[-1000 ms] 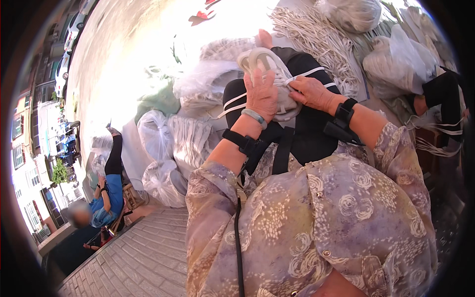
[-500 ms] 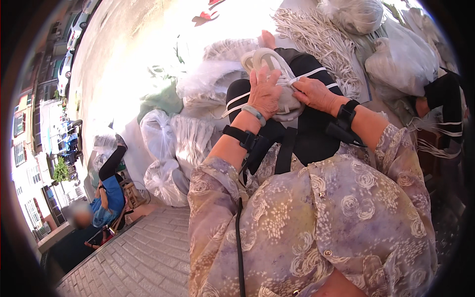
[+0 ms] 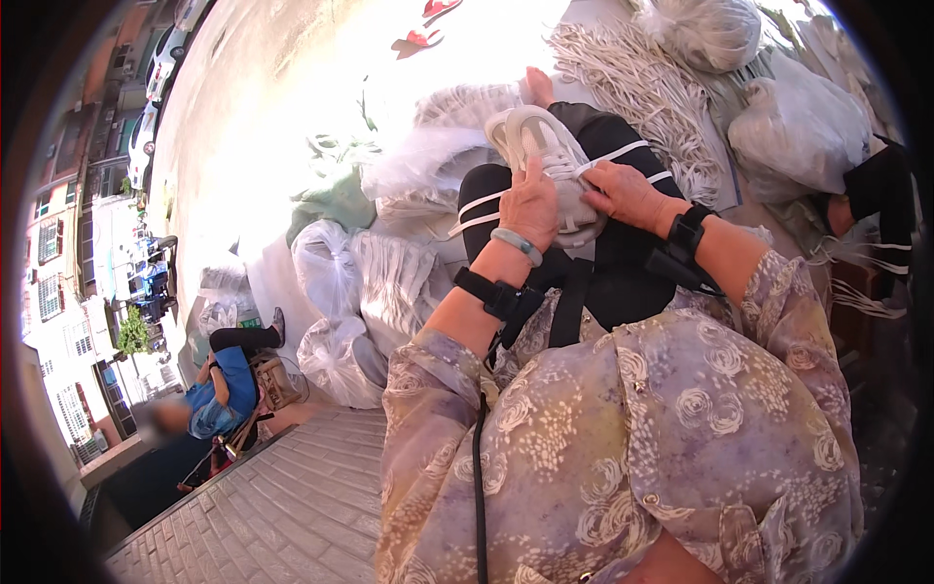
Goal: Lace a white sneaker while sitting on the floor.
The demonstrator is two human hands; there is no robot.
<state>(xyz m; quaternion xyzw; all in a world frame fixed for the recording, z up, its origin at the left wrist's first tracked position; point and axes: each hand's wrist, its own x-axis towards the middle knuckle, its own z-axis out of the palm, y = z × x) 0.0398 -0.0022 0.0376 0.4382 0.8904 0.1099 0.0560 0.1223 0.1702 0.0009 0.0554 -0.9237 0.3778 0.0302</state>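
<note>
Off-white and grey, the shoe [image 3: 553, 149] rests over your thighs, between your hands. Your left hand [image 3: 530, 202] lies against its left side, two fingers extended; thumb closure unseen. Your right hand [image 3: 626, 193] bunches its fingers at the laces [image 3: 564, 173]; clamping unconfirmed.

Head camera, left one of side-by-side fisheye pair, peers steeply down from wearer's head at shoe [image 3: 556, 161], close by. Wearer's flowered shirt [image 3: 623, 438], nearest lens, fills frame below shoe. Wide view takes in sunlit ground [image 3: 258, 107] beyond shoe and distant cars [image 3: 142, 144] far left of shoe, tipped sideways near curved rim.
</note>
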